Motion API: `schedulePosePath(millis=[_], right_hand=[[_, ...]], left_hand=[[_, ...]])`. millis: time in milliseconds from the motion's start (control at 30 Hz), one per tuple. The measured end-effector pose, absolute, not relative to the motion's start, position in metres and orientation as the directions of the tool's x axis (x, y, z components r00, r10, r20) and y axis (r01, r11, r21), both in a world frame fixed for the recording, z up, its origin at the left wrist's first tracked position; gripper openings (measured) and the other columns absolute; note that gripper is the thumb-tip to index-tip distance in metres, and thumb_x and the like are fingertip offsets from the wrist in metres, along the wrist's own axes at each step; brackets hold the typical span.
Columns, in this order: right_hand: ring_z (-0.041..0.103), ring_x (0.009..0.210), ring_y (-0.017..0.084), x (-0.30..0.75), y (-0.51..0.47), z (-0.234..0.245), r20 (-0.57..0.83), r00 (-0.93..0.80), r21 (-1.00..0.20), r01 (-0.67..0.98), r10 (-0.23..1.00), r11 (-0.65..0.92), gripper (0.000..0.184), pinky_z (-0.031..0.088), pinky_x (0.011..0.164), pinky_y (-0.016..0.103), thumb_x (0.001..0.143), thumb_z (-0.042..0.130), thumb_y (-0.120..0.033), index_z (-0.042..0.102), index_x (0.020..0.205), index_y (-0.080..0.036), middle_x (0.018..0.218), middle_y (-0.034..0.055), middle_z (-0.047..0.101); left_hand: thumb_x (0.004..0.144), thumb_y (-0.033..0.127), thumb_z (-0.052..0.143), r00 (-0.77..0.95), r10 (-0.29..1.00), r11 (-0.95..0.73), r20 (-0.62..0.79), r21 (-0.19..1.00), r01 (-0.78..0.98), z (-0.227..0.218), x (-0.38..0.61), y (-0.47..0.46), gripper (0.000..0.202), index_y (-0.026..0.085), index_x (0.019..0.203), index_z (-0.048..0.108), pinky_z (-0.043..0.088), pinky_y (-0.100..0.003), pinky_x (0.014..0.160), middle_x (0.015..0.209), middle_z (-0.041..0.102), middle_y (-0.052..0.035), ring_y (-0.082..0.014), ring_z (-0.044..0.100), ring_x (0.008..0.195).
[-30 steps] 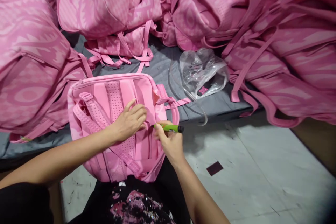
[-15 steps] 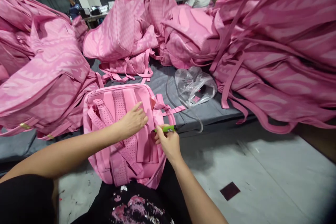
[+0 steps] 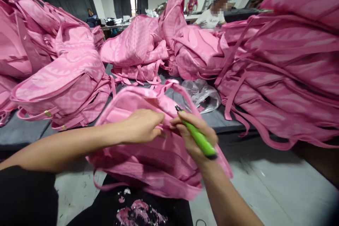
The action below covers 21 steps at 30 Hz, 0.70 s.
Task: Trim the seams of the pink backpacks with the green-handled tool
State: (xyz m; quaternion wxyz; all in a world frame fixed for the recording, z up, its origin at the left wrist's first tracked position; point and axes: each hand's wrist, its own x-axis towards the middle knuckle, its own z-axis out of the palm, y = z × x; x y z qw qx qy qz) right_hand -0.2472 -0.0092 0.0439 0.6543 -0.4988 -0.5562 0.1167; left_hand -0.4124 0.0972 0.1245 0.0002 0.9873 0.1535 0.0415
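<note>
A pink backpack (image 3: 148, 155) is lifted off the table edge and tilted over my lap, blurred by motion. My left hand (image 3: 144, 125) is closed on the fabric near the backpack's top. My right hand (image 3: 194, 134) is closed round a green marker-like tool (image 3: 198, 137), its dark tip pointing up and left, and its fingers also touch the backpack close to my left hand. The backpack's top handle loop (image 3: 172, 84) stands up behind my hands.
Heaps of pink backpacks lie at the left (image 3: 60, 81), back (image 3: 137, 46) and right (image 3: 286, 70) on a grey-covered table (image 3: 23, 130). A crumpled clear plastic bag (image 3: 201, 95) lies behind the held backpack. A seated person (image 3: 212, 16) works at a far table. Grey floor (image 3: 278, 190) at lower right.
The backpack was lying flat with its straps up; now both hands have lifted and tipped it toward me. The marker has swung from level to slanting. The camera has tilted up.
</note>
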Motion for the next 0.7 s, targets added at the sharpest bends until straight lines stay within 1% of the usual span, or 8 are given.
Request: schedulePosePath(millis=[100,167,233,300,367,533,633,700], right_hand=[[0.075,0.080,0.020,-0.246,0.010,0.001,0.573,0.316,-0.786,0.471,0.756,0.400,0.031,0.064,0.075,0.038,0.093,0.061,-0.033,0.065,0.122,-0.024,0.098,0.0051,0.077],[0.074,0.088,0.020,-0.247,0.017,-0.022,0.611,0.298,-0.726,0.579,0.733,0.371,0.030,0.062,0.083,0.038,0.094,0.059,-0.027,0.064,0.123,-0.024,0.102,0.0062,0.077],[0.071,0.102,0.022,-0.249,0.021,-0.034,0.680,0.280,-0.637,0.683,0.677,0.357,0.033,0.058,0.093,0.042,0.094,0.058,-0.021,0.062,0.126,-0.024,0.111,0.0082,0.074],[0.067,0.112,0.024,-0.252,0.027,-0.038,0.735,0.253,-0.552,0.761,0.629,0.340,0.036,0.054,0.098,0.046,0.093,0.057,-0.021,0.061,0.128,-0.024,0.120,0.0102,0.071],[0.066,0.112,0.026,-0.254,0.036,-0.038,0.759,0.197,-0.486,0.805,0.621,0.339,0.036,0.054,0.098,0.047,0.092,0.058,-0.023,0.061,0.128,-0.024,0.120,0.0109,0.071],[0.072,0.093,0.024,-0.272,0.041,-0.048,0.753,0.200,-0.494,0.801,0.627,0.338,0.030,0.060,0.086,0.043,0.091,0.057,-0.023,0.063,0.120,-0.022,0.101,0.0088,0.075],[0.071,0.097,0.025,-0.284,0.026,-0.060,0.765,0.226,-0.501,0.798,0.603,0.336,0.028,0.057,0.094,0.048,0.090,0.059,-0.019,0.063,0.118,-0.023,0.101,0.0077,0.074],[0.070,0.103,0.025,-0.288,0.018,-0.067,0.755,0.193,-0.491,0.800,0.627,0.344,0.033,0.056,0.098,0.049,0.089,0.060,-0.016,0.061,0.121,-0.024,0.105,0.0079,0.074]], left_hand=[[0.085,0.017,0.062,0.952,0.301,-0.953,0.043,0.007,0.301,0.089,-0.407,0.122,0.008,0.019,0.079,0.067,0.043,-0.024,0.054,0.073,0.072,0.0013,-0.0132,0.064,0.062],[0.085,0.012,0.059,0.954,0.293,-0.955,0.069,-0.022,0.295,0.077,-0.410,0.139,0.013,0.018,0.078,0.068,0.047,-0.026,0.062,0.075,0.072,-0.0021,-0.0159,0.066,0.070],[0.087,0.007,0.053,0.940,0.296,-0.949,0.171,-0.055,0.309,0.076,-0.414,0.153,0.020,0.016,0.095,0.070,0.050,-0.031,0.079,0.098,0.073,-0.0079,-0.0206,0.066,0.095],[0.089,0.009,0.052,0.895,0.311,-0.932,0.319,-0.081,0.352,0.077,-0.414,0.163,0.031,0.017,0.117,0.065,0.046,-0.039,0.097,0.127,0.064,-0.0118,-0.0250,0.056,0.119],[0.088,0.018,0.062,0.868,0.345,-0.919,0.358,-0.060,0.390,0.075,-0.406,0.172,0.041,0.020,0.129,0.058,0.041,-0.043,0.103,0.139,0.056,-0.0120,-0.0273,0.049,0.128],[0.076,0.043,0.078,0.886,0.458,-0.887,0.074,-0.028,0.461,0.056,-0.382,0.194,0.079,0.020,0.143,0.042,0.042,-0.044,0.098,0.137,0.058,-0.0124,-0.0307,0.052,0.123],[0.071,0.045,0.081,0.852,0.523,-0.850,-0.026,-0.083,0.520,0.044,-0.377,0.206,0.079,0.016,0.137,0.049,0.045,-0.045,0.091,0.127,0.063,-0.0159,-0.0340,0.059,0.110],[0.070,0.045,0.082,0.848,0.527,-0.848,-0.051,-0.100,0.521,0.040,-0.378,0.208,0.082,0.012,0.138,0.048,0.043,-0.050,0.095,0.126,0.063,-0.0188,-0.0363,0.059,0.110]])
